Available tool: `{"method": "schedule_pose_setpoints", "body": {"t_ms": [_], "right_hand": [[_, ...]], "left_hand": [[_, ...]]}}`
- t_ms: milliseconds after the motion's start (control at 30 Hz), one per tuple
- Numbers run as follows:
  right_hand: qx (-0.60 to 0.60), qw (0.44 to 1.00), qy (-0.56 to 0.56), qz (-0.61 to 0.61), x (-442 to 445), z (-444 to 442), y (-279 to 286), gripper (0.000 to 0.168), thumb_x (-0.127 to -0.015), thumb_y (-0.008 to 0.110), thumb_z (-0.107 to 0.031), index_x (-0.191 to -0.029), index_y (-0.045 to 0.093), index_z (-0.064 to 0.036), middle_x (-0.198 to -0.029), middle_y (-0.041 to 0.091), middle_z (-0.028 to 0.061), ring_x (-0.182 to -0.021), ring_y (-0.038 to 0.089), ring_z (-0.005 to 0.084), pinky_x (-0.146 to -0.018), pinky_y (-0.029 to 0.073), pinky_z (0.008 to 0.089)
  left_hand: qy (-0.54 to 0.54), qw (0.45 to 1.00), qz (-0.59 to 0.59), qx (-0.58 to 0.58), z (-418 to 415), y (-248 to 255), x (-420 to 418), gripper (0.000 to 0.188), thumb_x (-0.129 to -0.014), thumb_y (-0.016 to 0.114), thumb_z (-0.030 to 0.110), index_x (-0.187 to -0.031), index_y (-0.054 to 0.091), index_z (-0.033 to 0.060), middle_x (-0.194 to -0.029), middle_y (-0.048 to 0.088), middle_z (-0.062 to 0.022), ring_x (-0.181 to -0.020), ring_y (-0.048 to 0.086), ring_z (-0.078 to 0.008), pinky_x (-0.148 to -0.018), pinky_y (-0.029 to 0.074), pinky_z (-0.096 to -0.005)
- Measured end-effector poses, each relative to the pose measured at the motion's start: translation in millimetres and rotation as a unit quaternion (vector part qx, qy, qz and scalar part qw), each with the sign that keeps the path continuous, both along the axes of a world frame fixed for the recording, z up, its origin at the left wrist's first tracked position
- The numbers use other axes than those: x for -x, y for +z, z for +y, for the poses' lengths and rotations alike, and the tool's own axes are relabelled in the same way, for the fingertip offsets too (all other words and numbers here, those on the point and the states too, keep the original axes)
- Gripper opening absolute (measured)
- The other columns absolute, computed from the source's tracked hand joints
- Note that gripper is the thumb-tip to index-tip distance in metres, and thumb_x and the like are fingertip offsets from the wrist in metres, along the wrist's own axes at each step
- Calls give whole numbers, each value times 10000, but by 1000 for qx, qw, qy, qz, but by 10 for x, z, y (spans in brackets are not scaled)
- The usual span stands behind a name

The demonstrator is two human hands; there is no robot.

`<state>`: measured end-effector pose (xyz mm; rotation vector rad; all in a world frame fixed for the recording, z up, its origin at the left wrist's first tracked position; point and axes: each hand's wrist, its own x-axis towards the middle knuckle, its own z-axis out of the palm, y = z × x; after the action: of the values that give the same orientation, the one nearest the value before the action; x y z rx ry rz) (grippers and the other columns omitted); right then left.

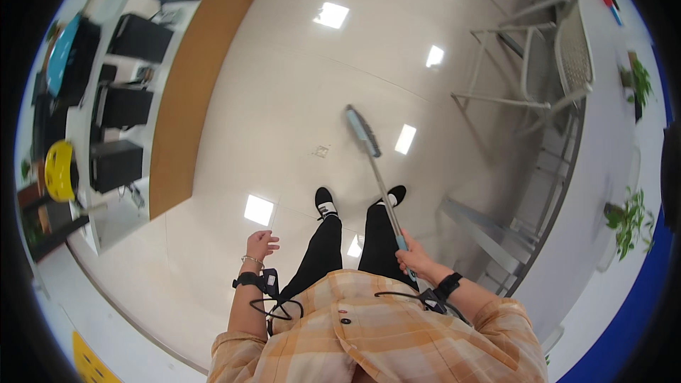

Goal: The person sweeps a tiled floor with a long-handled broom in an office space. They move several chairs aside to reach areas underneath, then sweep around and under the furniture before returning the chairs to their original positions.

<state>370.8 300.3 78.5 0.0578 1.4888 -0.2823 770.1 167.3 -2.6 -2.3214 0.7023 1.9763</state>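
Observation:
My right hand (418, 260) grips the blue end of a long thin handle, part of a small broom (380, 178). Its blue-grey head (363, 132) with dark bristles is at the far end of the handle, over the pale, glossy floor (282, 133). The handle passes in front of my right leg and shoe. Off to the left, my left hand (261, 244) hangs in the air beside my left leg, holding nothing, its fingers loosely bent and apart. A small pale mark (321, 151) shows on the floor left of the broom head.
Folding chairs (537, 69) stand at the right beside a white table (585, 133) bearing potted plants (630, 218). A grey leg (484, 234) juts out below it. At left, a desk with a brown panel (197, 74) adjoins several black computer cases (125, 106).

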Motion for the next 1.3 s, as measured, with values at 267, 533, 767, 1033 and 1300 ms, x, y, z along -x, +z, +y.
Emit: {"method": "schedule_pose_setpoints", "body": {"t_ms": [267, 533, 767, 1033, 1300], "right_hand": [[74, 993, -5, -94, -434, -1082, 8, 650, -808, 471, -13, -1385, 212, -162, -599, 433, 1, -444, 395, 74, -385, 354, 231], [120, 960, 220, 127, -27, -1300, 228, 682, -774, 477, 8, -1385, 194, -103, -581, 441, 14, -440, 403, 98, -390, 351, 251], [135, 932, 325, 81, -392, -1480, -200, 717, -755, 445, 6, -1387, 116, -64, -570, 443, 34, -424, 421, 128, -379, 364, 273], [78, 915, 386, -86, -1092, -2048, -158, 694, -790, 466, -14, -1389, 119, -57, -569, 459, 39, -424, 411, 110, -376, 347, 254], [160, 772, 602, 127, -804, -2113, 279, 652, -767, 481, -10, -1368, 248, -102, -598, 464, 31, -420, 401, 103, -368, 342, 238]], "left_hand": [[108, 993, 6, 45, 265, 118, -611, 291, -859, 481, 203, -1053, 525, -10, -845, 647, -120, -604, 632, -167, -464, 452, -211], [256, 964, 20, 65, 881, 58, -765, 295, -862, 480, 201, -1050, 519, -22, -845, 644, -134, -598, 630, -176, -453, 447, -207], [381, 922, 15, 63, 1721, 339, -453, 316, -877, 462, 199, -1090, 487, -33, -869, 639, -147, -632, 648, -214, -459, 475, -213], [498, 864, -5, 79, 2526, 647, 336, 310, -855, 492, 200, -1057, 517, -34, -843, 648, -139, -623, 644, -198, -458, 464, -221], [591, 802, -8, 83, 3181, 354, 649, 328, -846, 497, 220, -1062, 512, -26, -830, 650, -119, -603, 640, -196, -457, 455, -226]]}}
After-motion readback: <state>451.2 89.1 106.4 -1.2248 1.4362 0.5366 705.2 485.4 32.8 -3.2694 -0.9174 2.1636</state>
